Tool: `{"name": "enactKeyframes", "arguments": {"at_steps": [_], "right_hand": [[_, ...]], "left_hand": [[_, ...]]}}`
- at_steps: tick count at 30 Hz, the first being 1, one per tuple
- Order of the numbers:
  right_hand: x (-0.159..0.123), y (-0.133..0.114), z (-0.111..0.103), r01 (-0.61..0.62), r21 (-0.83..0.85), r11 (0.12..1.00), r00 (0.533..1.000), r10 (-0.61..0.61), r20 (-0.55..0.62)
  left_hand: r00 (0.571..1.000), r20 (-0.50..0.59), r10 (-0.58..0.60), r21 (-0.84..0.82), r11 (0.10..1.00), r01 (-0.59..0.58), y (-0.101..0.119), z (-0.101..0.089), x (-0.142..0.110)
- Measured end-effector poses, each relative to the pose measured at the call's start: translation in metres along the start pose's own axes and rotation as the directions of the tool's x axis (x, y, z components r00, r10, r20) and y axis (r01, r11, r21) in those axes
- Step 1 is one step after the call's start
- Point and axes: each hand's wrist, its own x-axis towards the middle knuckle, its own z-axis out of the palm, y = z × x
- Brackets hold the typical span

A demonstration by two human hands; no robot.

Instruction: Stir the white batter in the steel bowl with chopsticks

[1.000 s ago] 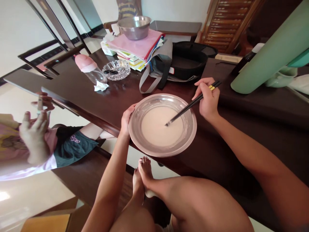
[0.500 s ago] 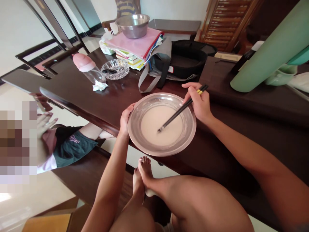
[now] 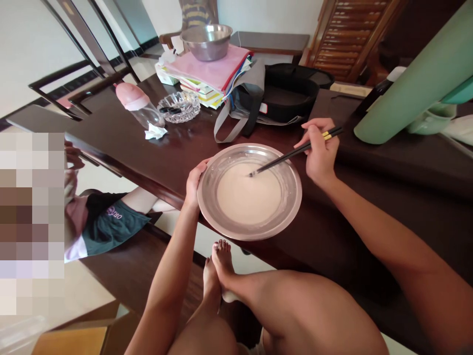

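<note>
A wide metal bowl (image 3: pixel 293 209) sits at the near edge of the dark table, holding a pale, creamy liquid (image 3: pixel 247 199). My left hand (image 3: pixel 196 180) grips the bowl's left rim, with part of the fingers hidden behind it. In my right hand (image 3: pixel 320 153), above and beyond the right rim, is a pair of black chopsticks (image 3: pixel 286 157) with yellow bands. Their coated tips dip into the liquid near the far side of the bowl.
Behind the bowl are a black and grey bag (image 3: pixel 288 96), a glass ashtray (image 3: pixel 181 106), a pink-capped bottle (image 3: pixel 136 101) and crumpled tissue (image 3: pixel 155 131). A second metal bowl (image 3: pixel 209 44) tops a stack of books. At right leans a green cylinder (image 3: pixel 402 88). Another person (image 3: pixel 114 222) sits at left.
My right hand has moved right and slightly away, drawing the chopstick tips from the middle of the liquid toward the far side. My left hand stays on the rim.
</note>
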Motion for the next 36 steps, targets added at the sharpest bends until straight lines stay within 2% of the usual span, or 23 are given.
{"name": "enactKeyframes", "arguments": {"at_steps": [2,5,6,9,11,15,16,19,21,23,26,31,36], "right_hand": [[-0.001,-0.0001,0.0003,-0.023,0.032,0.999,0.999,0.022,0.041],[-0.0032,-0.0016,0.0019,-0.073,-0.003,0.997,0.979,0.072,0.193],[-0.0029,-0.0017,0.0018,-0.065,-0.025,0.998,0.979,0.069,0.193],[0.001,0.0005,-0.0008,-0.001,-0.043,0.999,0.999,0.002,0.042],[0.0022,0.0022,-0.0019,-0.002,-0.02,1.0,1.0,0.002,0.008],[-0.0021,0.0007,0.0005,-0.072,-0.05,0.996,0.98,0.08,0.185],[-0.0024,0.0002,0.0006,-0.062,-0.062,0.996,0.978,0.073,0.195],[0.0003,0.0013,-0.0017,0.006,-0.056,0.998,0.998,-0.003,0.056],[0.0017,0.0027,-0.0029,0.01,-0.018,1.0,1.0,-0.01,0.017],[0.0004,0.0025,-0.0021,-0.019,0.003,1.0,0.996,0.019,0.093],[-0.0025,0.0002,0.0002,-0.067,-0.061,0.996,0.972,0.079,0.223],[0.0001,0.0016,-0.0017,-0.021,-0.026,0.999,0.999,0.022,0.031],[-0.0039,0.0001,0.0013,-0.076,-0.058,0.995,0.977,0.086,0.194]], "left_hand": [[1.0,0.002,0.007,0.015,1.0,-0.007,-0.0005,-0.001,0.0007],[1.0,0.001,0.016,0.028,0.999,-0.016,-0.0011,-0.0019,0.0014],[1.0,0.001,0.013,0.022,1.0,-0.013,-0.0011,-0.0018,0.0013],[1.0,0.005,0.0,-0.005,1.0,0.0,-0.0004,-0.0007,0.0004],[1.0,0.011,-0.003,-0.007,1.0,0.003,0.0002,0.0,-0.0001],[1.0,-0.007,-0.006,0.003,1.0,0.006,0.001,0.0012,-0.0004],[1.0,-0.013,-0.004,0.004,1.0,0.004,0.0013,0.0016,-0.0006],[1.0,-0.013,0.004,0.004,1.0,-0.004,0.0024,0.0028,-0.0014],[1.0,-0.005,0.002,0.011,1.0,-0.002,0.0028,0.003,-0.0019],[1.0,-0.002,-0.008,0.012,1.0,0.008,0.0029,0.0027,-0.002],[1.0,-0.011,-0.02,-0.013,1.0,0.019,0.0024,0.0022,-0.0017],[1.0,0.012,0.003,0.001,1.0,-0.003,0.0019,0.0022,-0.001],[1.0,0.011,0.001,0.006,1.0,-0.001,0.0019,0.0015,-0.0008]]}}
